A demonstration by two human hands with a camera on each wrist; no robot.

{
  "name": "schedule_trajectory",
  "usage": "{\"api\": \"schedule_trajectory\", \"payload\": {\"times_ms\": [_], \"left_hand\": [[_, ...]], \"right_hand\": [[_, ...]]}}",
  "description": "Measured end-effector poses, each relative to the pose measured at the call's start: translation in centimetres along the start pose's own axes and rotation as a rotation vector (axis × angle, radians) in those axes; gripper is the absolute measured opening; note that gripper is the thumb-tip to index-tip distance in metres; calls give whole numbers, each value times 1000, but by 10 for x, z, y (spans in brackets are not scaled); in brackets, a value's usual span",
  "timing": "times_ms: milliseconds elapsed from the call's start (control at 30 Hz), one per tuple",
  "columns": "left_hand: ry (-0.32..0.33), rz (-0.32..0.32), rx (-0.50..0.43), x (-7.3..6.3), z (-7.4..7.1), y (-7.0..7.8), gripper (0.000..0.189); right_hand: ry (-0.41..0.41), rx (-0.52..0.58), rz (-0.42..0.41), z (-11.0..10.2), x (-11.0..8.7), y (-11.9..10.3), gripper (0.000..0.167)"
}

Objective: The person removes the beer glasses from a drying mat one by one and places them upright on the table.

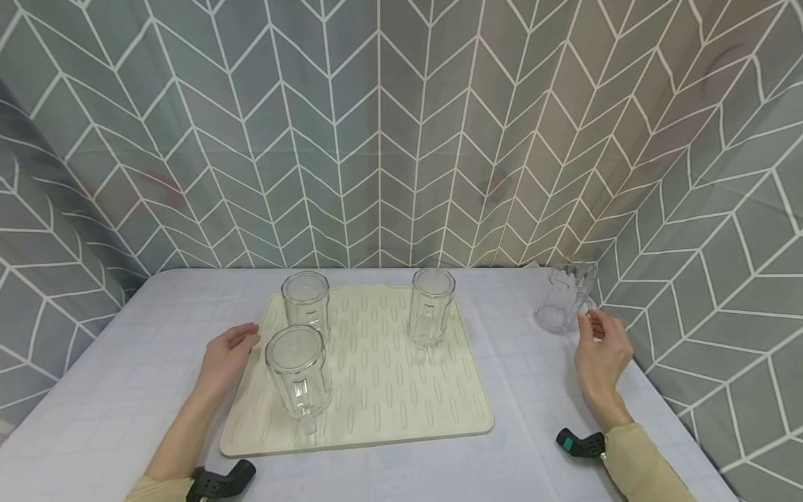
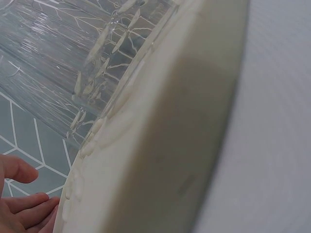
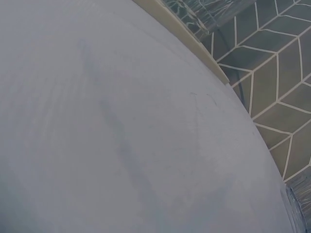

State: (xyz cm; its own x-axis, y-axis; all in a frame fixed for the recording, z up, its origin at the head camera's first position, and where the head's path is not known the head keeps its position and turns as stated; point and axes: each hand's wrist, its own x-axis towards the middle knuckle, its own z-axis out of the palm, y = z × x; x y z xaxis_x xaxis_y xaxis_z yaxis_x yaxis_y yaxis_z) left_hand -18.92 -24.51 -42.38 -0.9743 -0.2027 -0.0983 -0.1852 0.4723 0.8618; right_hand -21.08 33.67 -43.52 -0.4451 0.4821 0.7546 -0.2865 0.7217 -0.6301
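At the far right of the table, my right hand [image 1: 603,352] holds the handle of a clear glass mug [image 1: 555,317] between thumb and curled fingers. The right wrist view catches only a sliver of that mug [image 3: 295,208] at its lower right edge; the hand itself is out of that view. My left hand [image 1: 228,352] is at the left edge of a cream ribbed drying mat [image 1: 389,411], fingers loosely bent and holding nothing. Nearest to it on the mat are two clear glass mugs, a front one [image 1: 297,373] and a rear one [image 1: 307,300].
Another clear glass mug [image 1: 431,307] stands toward the mat's back right corner. A white cloth [image 1: 508,390] covers the table. Patterned grey curtains [image 1: 376,139] hang behind the table and along its sides.
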Motion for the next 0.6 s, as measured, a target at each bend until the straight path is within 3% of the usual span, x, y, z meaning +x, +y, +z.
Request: {"api": "schedule_trajectory", "payload": {"times_ms": [600], "left_hand": [[-4,-17,10,2,0,-1,57]], "right_hand": [[-26,-63,52,0,-4,17,18]]}}
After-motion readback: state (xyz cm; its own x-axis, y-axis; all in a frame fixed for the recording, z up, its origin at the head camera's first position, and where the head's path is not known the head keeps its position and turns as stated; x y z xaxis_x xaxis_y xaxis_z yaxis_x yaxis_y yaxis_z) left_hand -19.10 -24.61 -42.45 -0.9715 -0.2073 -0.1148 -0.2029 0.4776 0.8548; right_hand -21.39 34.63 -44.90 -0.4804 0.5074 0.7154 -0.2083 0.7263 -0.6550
